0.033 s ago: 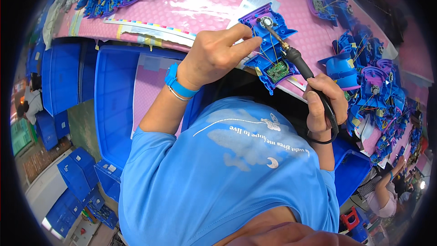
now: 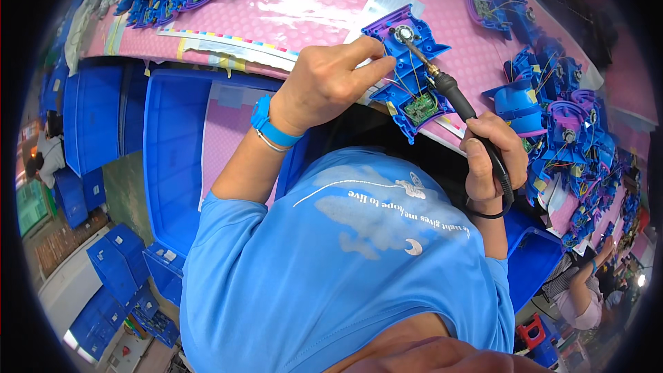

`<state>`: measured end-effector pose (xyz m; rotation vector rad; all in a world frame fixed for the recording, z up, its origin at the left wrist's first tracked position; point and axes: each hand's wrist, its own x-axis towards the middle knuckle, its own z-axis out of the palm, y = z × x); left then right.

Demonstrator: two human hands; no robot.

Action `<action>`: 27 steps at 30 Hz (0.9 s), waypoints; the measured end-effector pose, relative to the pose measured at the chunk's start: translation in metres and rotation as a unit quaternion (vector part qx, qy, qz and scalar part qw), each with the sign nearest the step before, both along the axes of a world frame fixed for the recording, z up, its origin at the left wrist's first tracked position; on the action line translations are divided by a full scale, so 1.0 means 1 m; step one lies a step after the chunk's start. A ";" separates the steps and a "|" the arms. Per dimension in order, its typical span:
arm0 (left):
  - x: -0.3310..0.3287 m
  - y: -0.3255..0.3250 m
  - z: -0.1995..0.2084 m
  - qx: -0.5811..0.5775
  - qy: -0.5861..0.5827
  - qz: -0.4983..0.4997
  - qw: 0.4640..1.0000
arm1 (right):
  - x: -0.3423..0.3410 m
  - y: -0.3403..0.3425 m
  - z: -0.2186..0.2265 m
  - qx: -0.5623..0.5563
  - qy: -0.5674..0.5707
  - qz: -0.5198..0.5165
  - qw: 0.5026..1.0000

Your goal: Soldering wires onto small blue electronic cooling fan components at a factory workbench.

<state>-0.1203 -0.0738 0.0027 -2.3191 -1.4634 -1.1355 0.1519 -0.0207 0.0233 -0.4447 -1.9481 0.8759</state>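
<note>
Wrapped the right hand (image 2: 494,152) tightly round the rear grip of a slim, black-handled soldering iron (image 2: 457,94) with a metal front end. Gripped well back from the metal, probably for keeping skin off the heat. Slanted it forward and leftward, with the tip at a round silver disc (image 2: 403,30) in the upper half of an opened blue-and-purple plastic shell (image 2: 429,46), likely for a clear view of the spot. Could not confirm actual tip contact.

Had the left hand (image 2: 333,84) at the left side of the shell, with fingers bent and a small gap between thumb and forefinger tips, apparently for steadying or guiding. Could not tell about any thin strand pinched there; too small.

Had the shell lying at the near edge of a pink, bubble-patterned counter (image 2: 331,36), presumably for easy reach by both hands. Saw the lower half, with a green circuit board (image 2: 420,108), seemingly overhanging the edge. Saw both halves side by side, likely due to the thin coloured wires (image 2: 414,69) between them.

Noted piled blue-and-purple shells (image 2: 570,128) at right, seemingly handy yet clear of the iron. Noted a deep blue plastic bin (image 2: 173,166) below the counter, at left.
</note>
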 end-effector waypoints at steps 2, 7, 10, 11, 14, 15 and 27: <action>0.000 0.004 -0.002 -0.004 0.039 -0.003 0.999 | 0.002 0.000 0.000 0.002 0.001 -0.004 1.000; 0.004 0.010 -0.006 -0.003 0.017 -0.022 1.000 | 0.004 0.001 -0.001 -0.001 -0.010 -0.003 1.000; 0.005 0.012 -0.007 -0.019 0.004 -0.021 1.000 | 0.001 0.004 -0.005 0.010 0.011 -0.019 1.000; 0.006 0.012 -0.008 -0.012 0.000 -0.024 1.000 | 0.001 0.004 -0.005 0.013 0.010 -0.016 1.000; 0.005 0.013 -0.008 -0.017 -0.006 -0.024 1.000 | 0.000 0.004 -0.005 0.015 -0.001 -0.025 1.000; 0.005 0.013 -0.008 -0.021 -0.008 -0.024 0.999 | 0.000 0.005 -0.005 0.017 -0.005 -0.025 1.000; 0.005 0.013 -0.009 -0.034 -0.011 -0.018 0.999 | -0.001 0.005 -0.005 0.006 -0.010 -0.024 1.000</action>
